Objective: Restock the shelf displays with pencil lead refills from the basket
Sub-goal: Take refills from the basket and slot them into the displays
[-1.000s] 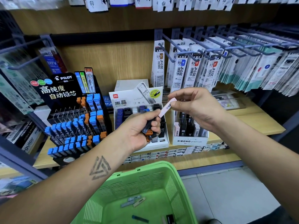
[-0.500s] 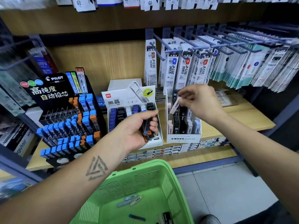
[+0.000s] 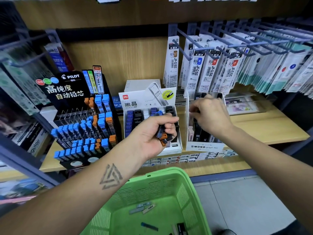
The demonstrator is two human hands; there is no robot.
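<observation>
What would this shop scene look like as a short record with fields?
place: stationery shelf with hanging refill packs
left hand: grip shut on a bundle of lead cases, blue and orange ends showing
right hand: reaching into the MONO box; what it holds is hidden and blurred
other displays: Pilot stand at left, white box in the middle
basket: green, below the hands, a few cases left inside
stage: restocking under way
</observation>
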